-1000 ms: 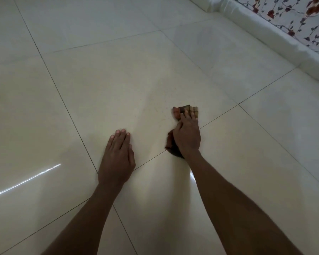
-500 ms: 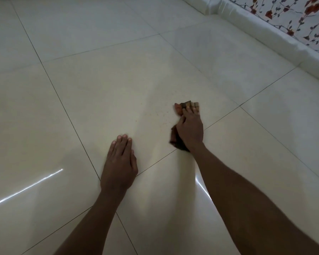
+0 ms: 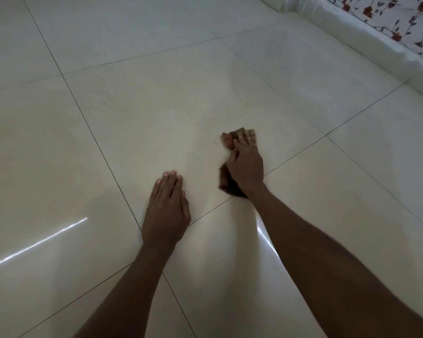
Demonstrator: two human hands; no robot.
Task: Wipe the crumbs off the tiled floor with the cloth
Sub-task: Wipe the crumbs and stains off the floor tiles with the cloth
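Observation:
A dark, bunched cloth (image 3: 231,139) with reddish patches lies on the pale tiled floor (image 3: 137,113). My right hand (image 3: 246,164) rests on top of it, fingers stretched forward and pressing it onto the tile; cloth shows past the fingertips and beside the wrist. A few tiny dark crumbs (image 3: 215,141) speckle the tile just left of the cloth. My left hand (image 3: 167,203) lies flat on the same tile, palm down, fingers together, holding nothing.
A white raised edge (image 3: 366,45) of a mattress or bedding with a floral sheet (image 3: 401,23) runs along the upper right. Dark grout lines cross the glossy floor. A bright streak of reflected light (image 3: 37,245) lies at the lower left.
My right hand has kept the cloth pressed down and shifted it only slightly on the tile. My left hand stays flat on the floor. The view has drifted a little.

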